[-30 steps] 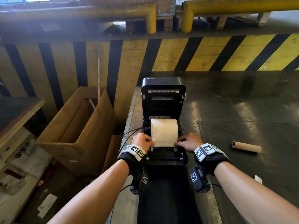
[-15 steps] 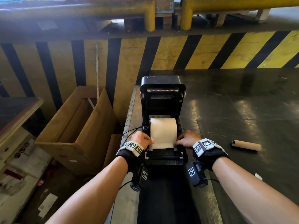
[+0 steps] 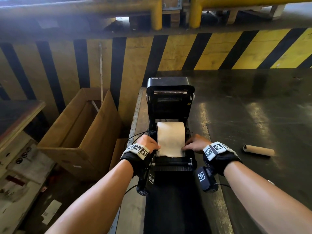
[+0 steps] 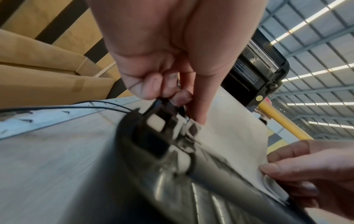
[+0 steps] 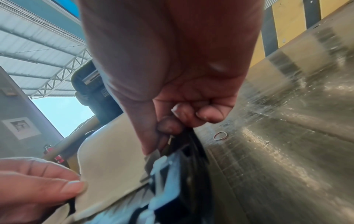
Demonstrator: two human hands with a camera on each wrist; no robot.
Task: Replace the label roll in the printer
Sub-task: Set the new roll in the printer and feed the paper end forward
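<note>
The black Xprinter label printer (image 3: 170, 105) stands at the left edge of a dark, scuffed worktable (image 3: 253, 107), its lid tipped up and back so the inside of the lid faces the person. In the open bay sits the label roll (image 3: 170, 132), a full cream-white cylinder, matte and unprinted, with a plain strip drawn off it toward the front of the printer and ending in a slightly uneven edge. The left hand (image 3: 148, 143) pinches the strip's left edge, thumb laid on the paper and the other fingers curled by the white guide. The right hand (image 3: 196, 143) grips the right edge the same way. An empty brown cardboard core (image 3: 258, 150) lies on the table toward its right side, well apart from the printer. An open cardboard box (image 3: 79, 132) stands beyond the table's left edge.
</note>
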